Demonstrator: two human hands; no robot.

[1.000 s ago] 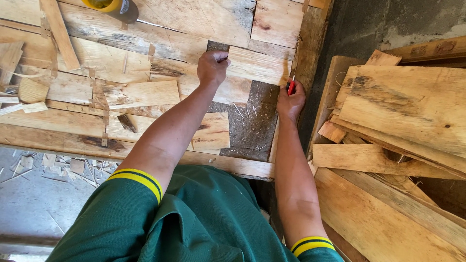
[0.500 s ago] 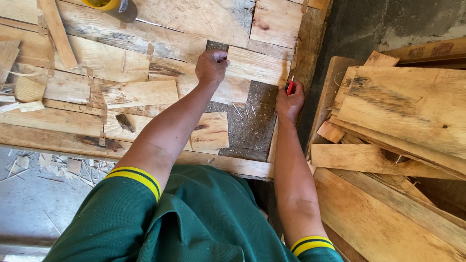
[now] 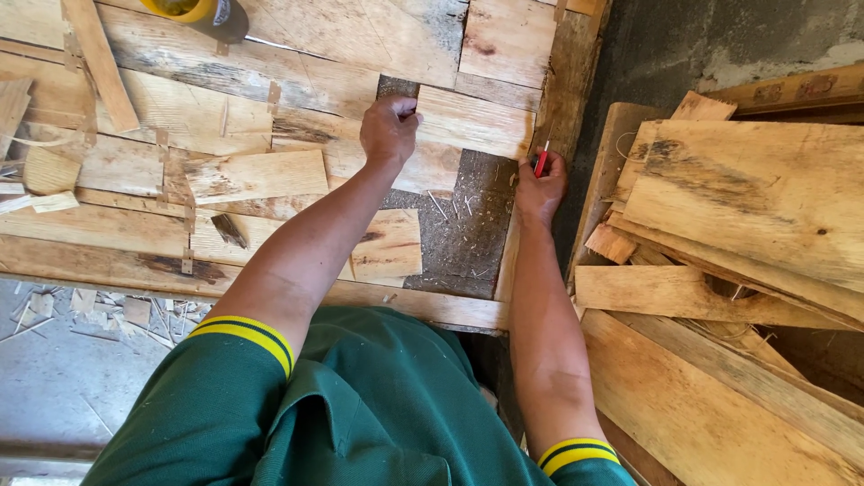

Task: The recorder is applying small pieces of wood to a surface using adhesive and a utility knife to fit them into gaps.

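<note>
Nothing moved — left hand (image 3: 389,130) pressing board (image 3: 468,121), right hand (image 3: 538,189) clamped on red pencil (image 3: 541,162), planks (image 3: 747,193) beside.

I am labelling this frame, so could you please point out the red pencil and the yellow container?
red pencil (image 3: 540,163), head view, on its red shaft.
yellow container (image 3: 184,8), head view, on its rim.

A round yellow container (image 3: 193,11) with a dark label stands at the top edge.
</note>
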